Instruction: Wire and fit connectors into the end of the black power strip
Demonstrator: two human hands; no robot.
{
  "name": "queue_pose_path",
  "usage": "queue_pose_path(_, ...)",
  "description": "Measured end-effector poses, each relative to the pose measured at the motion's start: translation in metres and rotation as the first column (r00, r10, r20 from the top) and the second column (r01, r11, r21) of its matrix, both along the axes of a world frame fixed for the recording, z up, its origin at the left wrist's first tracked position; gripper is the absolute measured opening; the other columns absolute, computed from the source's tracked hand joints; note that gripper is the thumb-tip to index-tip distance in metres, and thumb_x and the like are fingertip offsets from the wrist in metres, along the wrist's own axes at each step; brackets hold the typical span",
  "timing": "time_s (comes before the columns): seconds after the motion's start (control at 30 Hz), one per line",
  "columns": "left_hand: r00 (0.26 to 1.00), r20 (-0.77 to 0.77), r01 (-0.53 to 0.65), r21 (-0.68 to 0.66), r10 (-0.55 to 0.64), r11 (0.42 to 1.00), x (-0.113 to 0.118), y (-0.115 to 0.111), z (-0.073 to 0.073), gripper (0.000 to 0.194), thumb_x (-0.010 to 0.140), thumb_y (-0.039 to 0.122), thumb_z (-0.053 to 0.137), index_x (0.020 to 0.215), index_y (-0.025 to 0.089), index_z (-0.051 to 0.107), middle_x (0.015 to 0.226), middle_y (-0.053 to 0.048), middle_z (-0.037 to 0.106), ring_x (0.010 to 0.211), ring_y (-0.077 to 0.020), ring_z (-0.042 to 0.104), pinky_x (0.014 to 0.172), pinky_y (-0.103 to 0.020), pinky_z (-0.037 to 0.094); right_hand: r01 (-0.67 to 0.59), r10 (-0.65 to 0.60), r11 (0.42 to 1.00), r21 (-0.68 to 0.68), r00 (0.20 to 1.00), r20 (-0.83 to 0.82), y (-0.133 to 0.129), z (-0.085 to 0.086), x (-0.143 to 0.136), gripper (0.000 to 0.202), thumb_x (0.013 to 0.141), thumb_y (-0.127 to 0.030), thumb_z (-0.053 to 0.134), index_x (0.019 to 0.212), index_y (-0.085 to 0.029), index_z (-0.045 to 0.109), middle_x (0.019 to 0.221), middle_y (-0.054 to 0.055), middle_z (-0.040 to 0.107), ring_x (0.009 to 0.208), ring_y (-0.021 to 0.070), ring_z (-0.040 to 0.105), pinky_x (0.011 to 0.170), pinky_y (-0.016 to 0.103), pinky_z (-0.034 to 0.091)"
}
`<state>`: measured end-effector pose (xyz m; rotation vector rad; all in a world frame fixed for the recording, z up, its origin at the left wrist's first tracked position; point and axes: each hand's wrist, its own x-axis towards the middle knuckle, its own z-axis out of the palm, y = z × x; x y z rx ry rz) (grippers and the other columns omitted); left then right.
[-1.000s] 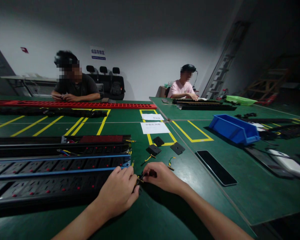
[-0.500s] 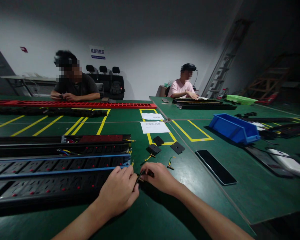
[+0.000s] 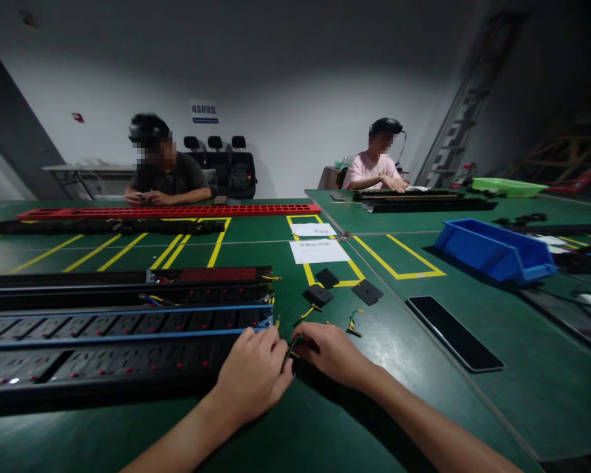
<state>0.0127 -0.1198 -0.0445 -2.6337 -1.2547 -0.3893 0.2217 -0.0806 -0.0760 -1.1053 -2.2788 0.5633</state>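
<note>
My left hand (image 3: 253, 368) is closed at the right end of the nearest black power strip (image 3: 128, 361), its fingers curled and thumb pressed in. A thin black end plate (image 3: 290, 349) stands edge-on between my two hands. My right hand (image 3: 328, 351) pinches that plate from the other side with thumb and forefinger; the fingertips are partly hidden. Just beyond lie several loose black end plates (image 3: 367, 292) and two short yellow-green wires (image 3: 353, 322) with small metal ends. Behind the nearest strip rests a second power strip (image 3: 177, 323) with blue edges.
A phone (image 3: 453, 334) lies to the right, with a blue bin (image 3: 492, 253) beyond it. White paper labels (image 3: 319, 251) and yellow tape mark the green table (image 3: 374, 407). A long red rail (image 3: 177, 211) crosses the back. Two people sit on the far side.
The view has turned a little left, so everything sits further right in the picture. Both hands keep nearly the same grip at the strip's end.
</note>
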Motion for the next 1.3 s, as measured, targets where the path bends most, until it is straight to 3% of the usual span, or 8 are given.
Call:
queue_pose_path(0.2, 0.999, -0.017, 0.028, 0.024, -0.028, 0.999, -0.0012, 0.0001, -0.0016, 0.015, 0.094, 0.029, 0.052, 0.09, 0.019, 0.063, 0.09, -0.007, 0.063, 0.083, -0.0245, 0.059, 0.075, -0.04, 0.042, -0.022, 0.022, 1.0, -0.002, 0.999, -0.03, -0.0012, -0.005, -0.0007, 0.018, 0.09, -0.015, 0.062, 0.105, -0.025, 0.067, 0.097, 0.0, 0.074, 0.086, 0.0174, 0.068, 0.073, 0.027, 0.043)
queue_pose_path(0.6, 0.999, 0.005, 0.038, 0.006, -0.038, 0.999, -0.0017, -0.0002, -0.0001, 0.017, 0.093, 0.033, 0.055, 0.089, 0.018, 0.063, 0.089, -0.006, 0.063, 0.082, -0.0229, 0.059, 0.073, -0.037, 0.04, -0.028, 0.03, 0.999, -0.046, 0.999, 0.034, -0.0027, 0.0011, 0.0019, 0.012, 0.091, -0.018, 0.064, 0.102, -0.024, 0.066, 0.086, -0.001, 0.072, 0.074, 0.0158, 0.064, 0.067, 0.026, 0.039)
queue_pose_path(1.3, 0.999, 0.015, 0.041, 0.028, -0.042, 0.999, -0.0018, -0.0007, -0.0006, 0.017, 0.093, 0.033, 0.056, 0.086, 0.019, 0.063, 0.087, -0.006, 0.063, 0.082, -0.023, 0.059, 0.073, -0.037, 0.04, -0.041, 0.042, 0.999, -0.027, 0.998, 0.049, -0.0029, 0.0012, 0.0036, 0.012, 0.092, -0.02, 0.06, 0.101, -0.024, 0.066, 0.085, 0.001, 0.073, 0.073, 0.0169, 0.065, 0.065, 0.026, 0.038)
